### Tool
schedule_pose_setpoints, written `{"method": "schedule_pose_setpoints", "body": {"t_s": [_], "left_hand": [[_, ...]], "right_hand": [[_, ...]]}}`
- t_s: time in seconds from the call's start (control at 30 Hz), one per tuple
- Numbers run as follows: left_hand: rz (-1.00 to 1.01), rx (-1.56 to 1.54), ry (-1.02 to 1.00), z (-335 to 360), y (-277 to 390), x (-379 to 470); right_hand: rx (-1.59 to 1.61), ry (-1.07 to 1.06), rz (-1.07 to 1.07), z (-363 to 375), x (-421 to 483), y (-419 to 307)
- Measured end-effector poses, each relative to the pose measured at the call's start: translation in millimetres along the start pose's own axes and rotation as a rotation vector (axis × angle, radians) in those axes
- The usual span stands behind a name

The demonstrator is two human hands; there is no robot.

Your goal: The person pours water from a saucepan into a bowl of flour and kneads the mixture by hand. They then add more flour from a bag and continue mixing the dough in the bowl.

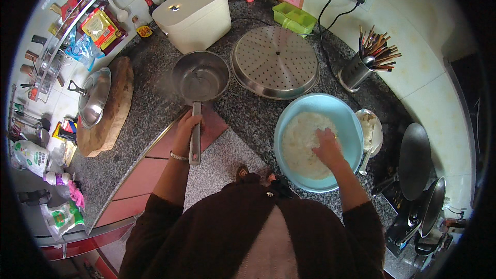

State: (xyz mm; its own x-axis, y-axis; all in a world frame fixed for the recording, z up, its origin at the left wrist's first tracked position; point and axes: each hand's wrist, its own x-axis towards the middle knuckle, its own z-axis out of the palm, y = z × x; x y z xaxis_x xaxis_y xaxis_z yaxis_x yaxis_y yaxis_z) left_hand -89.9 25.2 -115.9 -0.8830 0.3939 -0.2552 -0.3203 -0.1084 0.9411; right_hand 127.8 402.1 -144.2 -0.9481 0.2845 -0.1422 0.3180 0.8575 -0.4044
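Observation:
My left hand (187,127) grips the long handle of a metal saucepan (200,75), which is over the granite counter near its edge. Faint steam seems to hang at the pan's left side; what is inside is hard to make out. A light-blue basin (349,118) at my right holds a bed of white, flour-like powder (300,145). My right hand (328,144) reaches into this basin, its fingers spread and touching the powder. Just right of the basin sits a small bowl (378,135) of white contents, with a spoon (365,161) leaning out of it.
A perforated steel steamer tray (277,60) lies behind the basin. Beyond stand a cream container (197,17), a green divided box (294,17) and a chopstick holder (354,73). Leftward are a wooden chopping board (120,104) and a metal lid (95,99); rightward, several pans (414,162).

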Motion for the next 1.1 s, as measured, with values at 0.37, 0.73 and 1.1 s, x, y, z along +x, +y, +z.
{"method": "schedule_pose_setpoints", "body": {"t_s": [0.37,0.73,1.1], "left_hand": [[0.031,-0.344,0.005,2,-35,57],[0.058,-0.434,0.057,25,-36,93],[0.005,-0.089,0.035,26,-38,107]], "right_hand": [[-0.075,-0.117,0.034,14,-4,-10],[-0.125,-0.081,-0.051,19,-21,-27],[0.100,0.000,0.055,5,-20,-7]]}}
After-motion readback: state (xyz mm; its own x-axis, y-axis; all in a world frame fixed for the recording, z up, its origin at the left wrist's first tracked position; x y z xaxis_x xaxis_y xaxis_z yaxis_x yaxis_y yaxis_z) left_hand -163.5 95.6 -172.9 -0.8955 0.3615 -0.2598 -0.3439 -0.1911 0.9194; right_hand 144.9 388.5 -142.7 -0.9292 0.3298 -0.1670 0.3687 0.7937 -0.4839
